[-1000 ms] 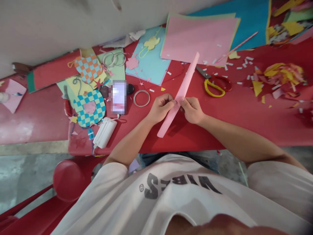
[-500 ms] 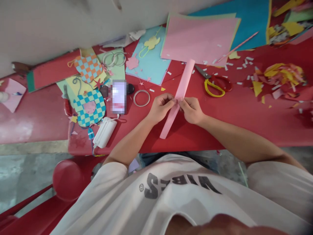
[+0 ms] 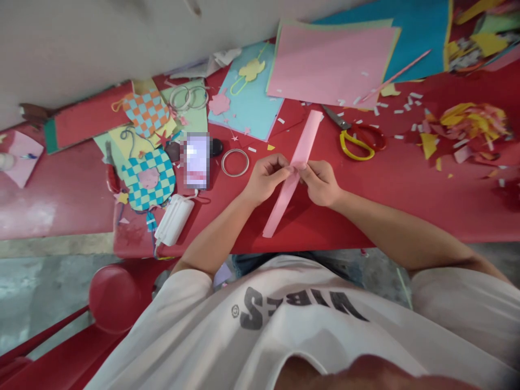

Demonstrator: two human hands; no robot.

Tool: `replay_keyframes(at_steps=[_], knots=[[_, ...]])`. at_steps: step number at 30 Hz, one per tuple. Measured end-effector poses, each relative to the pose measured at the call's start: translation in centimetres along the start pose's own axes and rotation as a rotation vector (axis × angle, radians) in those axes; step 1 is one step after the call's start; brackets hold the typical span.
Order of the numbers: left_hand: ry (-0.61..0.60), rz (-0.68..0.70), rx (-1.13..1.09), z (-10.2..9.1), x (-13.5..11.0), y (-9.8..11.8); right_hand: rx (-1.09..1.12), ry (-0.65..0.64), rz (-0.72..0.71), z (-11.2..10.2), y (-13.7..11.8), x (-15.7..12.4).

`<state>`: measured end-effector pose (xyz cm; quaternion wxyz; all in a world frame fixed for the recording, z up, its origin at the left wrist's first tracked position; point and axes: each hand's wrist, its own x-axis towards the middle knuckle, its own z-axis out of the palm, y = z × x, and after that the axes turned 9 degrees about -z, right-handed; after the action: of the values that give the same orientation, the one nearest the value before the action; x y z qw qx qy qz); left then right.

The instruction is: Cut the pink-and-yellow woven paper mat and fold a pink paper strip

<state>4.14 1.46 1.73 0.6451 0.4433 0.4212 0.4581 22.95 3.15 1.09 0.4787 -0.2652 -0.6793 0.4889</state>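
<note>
A long folded strip of pink paper (image 3: 307, 142) slants above the red table (image 3: 398, 200), its far end tipped to the right. My left hand (image 3: 268, 176) pinches its left edge near the middle, thumb on top. From the other side my right hand (image 3: 320, 181) grips the same stretch, its thumb close to the left one. Some of the fingers are hidden behind the paper. Just beyond my right hand lie scissors (image 3: 357, 142) with yellow and red handles. A roll of tape (image 3: 235, 162) rests to the left of my left hand.
Pink sheets (image 3: 333, 62) are stacked at the back beside a light blue sheet (image 3: 247, 103). To the left are a phone (image 3: 196, 161), a white power bank (image 3: 174, 219) and a woven checkered paper piece (image 3: 150, 179). Paper scraps (image 3: 473, 127) pile up at the right.
The far end of the pink strip has dipped toward me and its near end has shifted slightly down and left. Both hands keep their pinch in nearly the same place.
</note>
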Motion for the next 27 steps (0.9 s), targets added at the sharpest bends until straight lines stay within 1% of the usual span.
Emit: replay_keyframes(at_steps=[2, 6, 8, 11, 13, 18, 20, 24, 27], knots=[[-0.007, 0.006, -0.018, 0.01, -0.01, -0.06, 0.008, -0.010, 0.003, 0.01, -0.09, 0.02], [-0.019, -0.003, -0.064, -0.14, 0.01, -0.38, 0.046, -0.073, -0.001, 0.03, -0.05, 0.05], [-0.017, -0.010, -0.045, -0.20, -0.01, -0.36, 0.032, -0.056, -0.012, -0.01, 0.05, 0.06], [-0.012, 0.003, -0.001, -0.11, -0.05, -0.12, -0.016, 0.012, -0.008, -0.11, 0.19, 0.05], [-0.009, 0.012, 0.003, -0.02, -0.02, -0.02, -0.031, 0.023, 0.007, -0.12, 0.21, 0.00], [0.011, 0.018, -0.010, -0.22, 0.16, -0.30, -0.056, -0.080, -0.022, 0.05, 0.08, -0.19], [0.009, 0.021, 0.008, -0.33, 0.14, -0.34, -0.059, -0.080, -0.032, 0.04, -0.07, -0.17], [0.019, 0.014, 0.026, -0.14, 0.02, -0.21, -0.073, -0.036, -0.022, -0.14, -0.32, -0.03], [0.027, -0.003, -0.013, 0.05, 0.03, -0.29, -0.055, -0.083, -0.028, -0.16, -0.10, -0.09]])
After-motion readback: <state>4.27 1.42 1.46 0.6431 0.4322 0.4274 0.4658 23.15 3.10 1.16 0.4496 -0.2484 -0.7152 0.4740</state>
